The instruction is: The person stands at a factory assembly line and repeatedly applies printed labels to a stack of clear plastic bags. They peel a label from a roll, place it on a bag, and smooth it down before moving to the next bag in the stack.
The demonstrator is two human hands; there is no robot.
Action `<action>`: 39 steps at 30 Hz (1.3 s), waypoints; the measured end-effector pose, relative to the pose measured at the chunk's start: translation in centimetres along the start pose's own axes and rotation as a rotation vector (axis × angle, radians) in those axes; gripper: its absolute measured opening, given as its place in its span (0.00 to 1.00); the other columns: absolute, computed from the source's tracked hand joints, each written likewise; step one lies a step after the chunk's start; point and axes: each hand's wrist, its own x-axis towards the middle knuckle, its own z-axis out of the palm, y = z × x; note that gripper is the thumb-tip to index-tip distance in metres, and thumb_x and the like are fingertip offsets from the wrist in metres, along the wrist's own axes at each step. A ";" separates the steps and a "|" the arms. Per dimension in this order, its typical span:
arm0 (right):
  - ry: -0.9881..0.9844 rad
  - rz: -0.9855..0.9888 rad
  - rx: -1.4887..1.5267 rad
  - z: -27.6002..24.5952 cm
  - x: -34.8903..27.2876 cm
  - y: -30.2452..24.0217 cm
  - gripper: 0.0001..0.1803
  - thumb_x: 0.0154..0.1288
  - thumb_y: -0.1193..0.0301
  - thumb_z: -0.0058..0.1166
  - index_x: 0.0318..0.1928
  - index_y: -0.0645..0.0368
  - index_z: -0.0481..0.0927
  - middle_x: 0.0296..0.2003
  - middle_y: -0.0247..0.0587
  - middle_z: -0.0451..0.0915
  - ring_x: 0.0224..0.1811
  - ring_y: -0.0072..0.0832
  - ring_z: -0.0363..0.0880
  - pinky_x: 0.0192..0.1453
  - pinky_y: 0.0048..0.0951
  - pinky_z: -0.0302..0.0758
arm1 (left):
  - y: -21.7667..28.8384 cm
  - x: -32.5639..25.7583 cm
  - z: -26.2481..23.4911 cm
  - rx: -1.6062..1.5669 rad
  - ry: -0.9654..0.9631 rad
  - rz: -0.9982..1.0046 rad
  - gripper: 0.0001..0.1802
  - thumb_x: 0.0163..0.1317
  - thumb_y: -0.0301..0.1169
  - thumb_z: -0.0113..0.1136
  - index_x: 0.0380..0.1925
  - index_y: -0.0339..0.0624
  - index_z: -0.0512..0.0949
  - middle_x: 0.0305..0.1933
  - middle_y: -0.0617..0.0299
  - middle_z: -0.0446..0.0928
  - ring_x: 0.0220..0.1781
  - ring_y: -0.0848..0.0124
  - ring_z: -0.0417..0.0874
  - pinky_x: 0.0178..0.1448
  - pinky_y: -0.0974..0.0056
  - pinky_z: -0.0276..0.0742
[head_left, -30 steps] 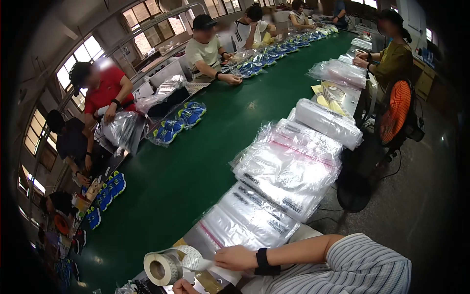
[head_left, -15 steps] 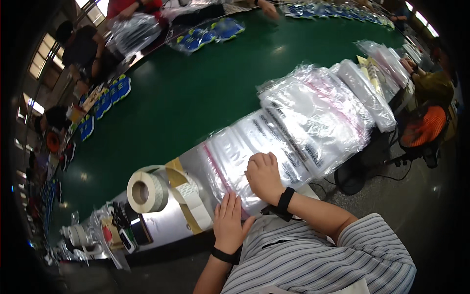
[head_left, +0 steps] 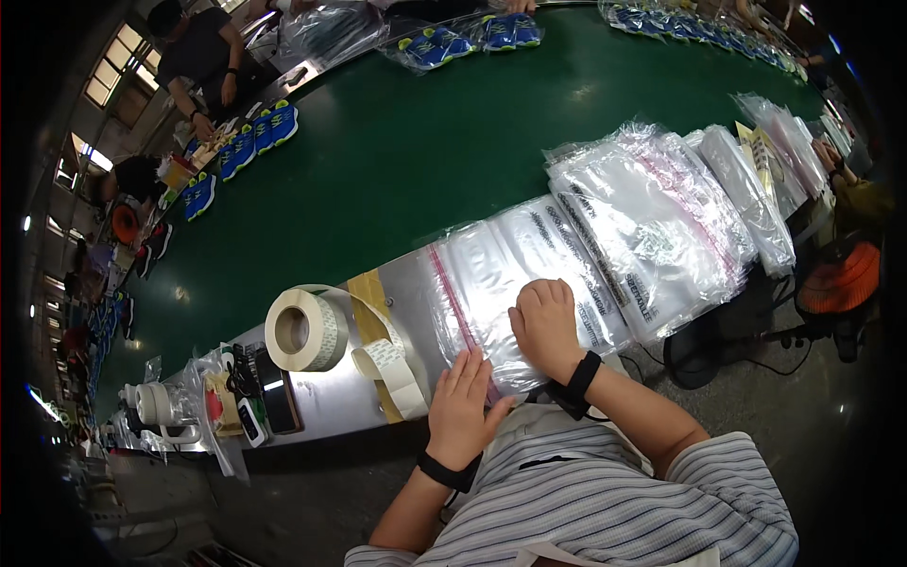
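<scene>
Clear plastic bags (head_left: 529, 283) lie empty in a flat stack. The left hand (head_left: 460, 408) rests open, fingers flat on the stack's edge; the right hand (head_left: 545, 326) presses down half-curled, gripping nothing.

I see a green tabletop (head_left: 397, 161) with a metal edge strip. On it: clear bag stacks (head_left: 605, 236), tape roll (head_left: 304, 329), label strip (head_left: 392, 369), blue shoes (head_left: 255, 137) along far edge.

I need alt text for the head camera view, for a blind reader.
Both hands, left hand and right hand, press flat on a clear plastic bag at a steel table edge. A tape roll lies left; more bag stacks lie right.
</scene>
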 end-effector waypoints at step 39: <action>-0.009 -0.248 0.247 -5.7 -2.1 0.6 0.19 0.53 0.72 0.61 0.47 0.58 0.78 0.42 0.42 0.79 0.41 0.36 0.80 0.43 0.30 0.76 | -1.9 4.5 -3.5 -1.755 -0.245 -0.501 0.32 0.72 0.50 0.33 0.64 0.35 0.59 0.58 0.44 0.70 0.54 0.53 0.78 0.47 0.56 0.81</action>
